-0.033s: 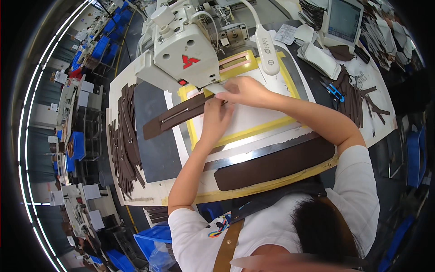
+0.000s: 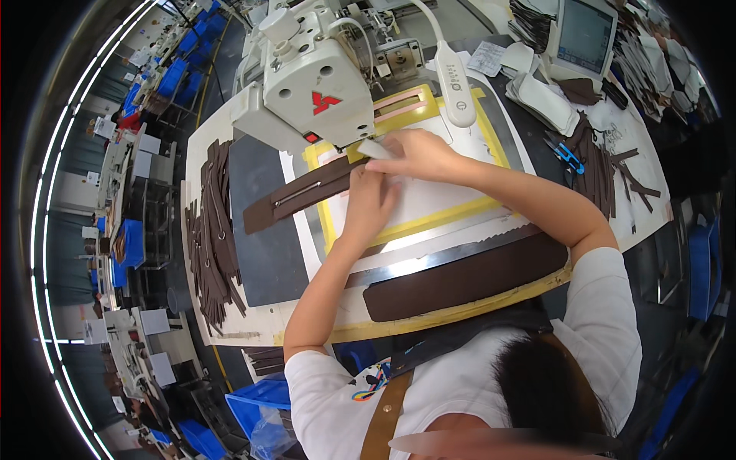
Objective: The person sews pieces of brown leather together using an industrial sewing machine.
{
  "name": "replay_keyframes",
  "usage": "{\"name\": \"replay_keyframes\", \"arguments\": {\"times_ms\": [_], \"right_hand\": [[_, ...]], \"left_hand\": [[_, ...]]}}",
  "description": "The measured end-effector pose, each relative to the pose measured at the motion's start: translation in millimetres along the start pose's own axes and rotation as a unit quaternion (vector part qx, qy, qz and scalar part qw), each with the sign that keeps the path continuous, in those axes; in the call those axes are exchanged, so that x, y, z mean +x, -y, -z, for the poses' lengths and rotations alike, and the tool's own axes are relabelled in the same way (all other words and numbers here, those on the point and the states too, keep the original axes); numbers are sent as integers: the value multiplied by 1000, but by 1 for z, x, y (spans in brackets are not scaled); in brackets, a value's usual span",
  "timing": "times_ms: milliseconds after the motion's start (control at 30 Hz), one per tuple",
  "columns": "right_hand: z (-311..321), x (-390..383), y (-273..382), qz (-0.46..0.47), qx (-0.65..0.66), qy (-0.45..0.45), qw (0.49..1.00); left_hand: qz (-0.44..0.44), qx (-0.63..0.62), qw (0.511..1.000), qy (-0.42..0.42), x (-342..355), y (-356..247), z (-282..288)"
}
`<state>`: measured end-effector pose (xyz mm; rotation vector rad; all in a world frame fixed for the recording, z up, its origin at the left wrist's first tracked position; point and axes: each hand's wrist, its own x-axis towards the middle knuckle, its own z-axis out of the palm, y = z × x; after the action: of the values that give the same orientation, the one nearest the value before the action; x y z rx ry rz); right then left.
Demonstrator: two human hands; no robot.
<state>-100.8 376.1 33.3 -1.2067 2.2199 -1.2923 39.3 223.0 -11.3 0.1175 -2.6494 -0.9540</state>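
Observation:
My right hand (image 2: 420,156) is closed, pinching a small flat whitish piece (image 2: 374,149) between thumb and fingers, just below the sewing machine head (image 2: 310,88). Right beside it, my left hand (image 2: 371,201) has its fingers bent together on the right end of a brown fabric strip (image 2: 299,198). A zipper (image 2: 299,195) runs along this strip, which slants down to the left over the dark plate. The strip's right end is partly hidden by my fingers. Beneath both hands lies a white template with yellow-taped edges (image 2: 429,215).
Brown zipper strips (image 2: 215,230) are piled at the left. A long dark brown panel (image 2: 468,276) lies along the near edge. Blue thread snips (image 2: 567,157) and more brown strips (image 2: 590,165) are at the right. A white handheld controller (image 2: 458,92) hangs beside the machine; a screen (image 2: 584,38) stands behind.
The whitish piece in my right hand has tilted and drawn back slightly to the right. My left fingers have shifted a little at the strip's end. The strip has hardly moved.

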Motion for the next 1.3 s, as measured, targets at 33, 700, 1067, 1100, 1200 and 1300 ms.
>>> {"name": "replay_keyframes", "arguments": {"times_ms": [33,700,1067,1100,1200,1300], "right_hand": [[-1,-2,4,11,-46,-18,999],[19,4,-70,28,-205,-38,978],[24,2,-63,17,-237,-25,971],[24,1,-62,22,-234,-30,972],[24,0,-63,31,-229,-36,972],[24,-1,-63,36,-229,-39,972]], "left_hand": [[-107,114,987,21,-1,-8,0],[-197,196,961,-9,12,20,28],[-185,223,957,-8,18,17,27],[-185,220,958,-7,17,20,26],[-214,252,944,2,17,27,27],[-211,239,948,8,18,25,28]]}}
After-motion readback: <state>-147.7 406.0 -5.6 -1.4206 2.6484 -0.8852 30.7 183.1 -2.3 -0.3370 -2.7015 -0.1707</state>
